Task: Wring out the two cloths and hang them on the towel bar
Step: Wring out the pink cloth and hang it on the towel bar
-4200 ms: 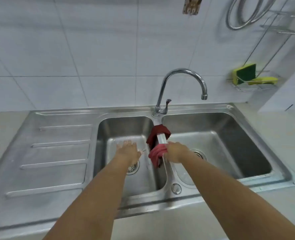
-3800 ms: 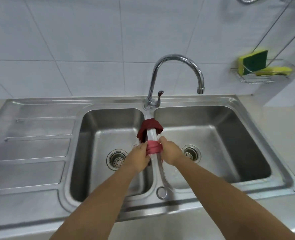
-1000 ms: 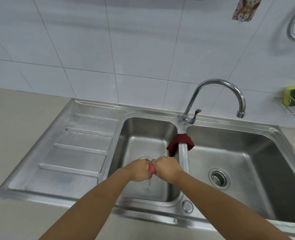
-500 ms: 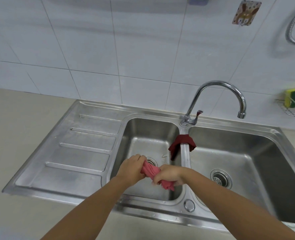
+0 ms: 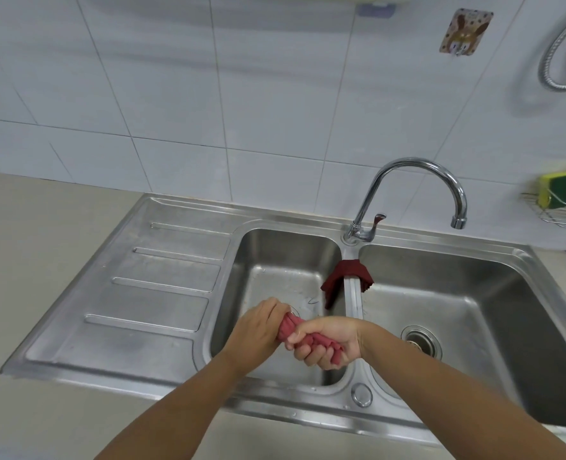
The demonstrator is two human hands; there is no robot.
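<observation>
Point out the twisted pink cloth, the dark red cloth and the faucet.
pink cloth [image 5: 311, 340]: head view, twisted middle between the hands.
dark red cloth [image 5: 336, 277]: head view, left drape over the divider.
faucet [image 5: 417, 162]: head view, arch top.

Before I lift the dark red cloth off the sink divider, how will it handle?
Likely floppy: the dark red cloth sags down both sides of the divider. Possibly wet and heavier than it looks. It should lift off freely, since nothing pins it.

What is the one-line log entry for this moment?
step: wringing | left hand and right hand: grip pink cloth over left basin | dark red cloth: on divider
</observation>
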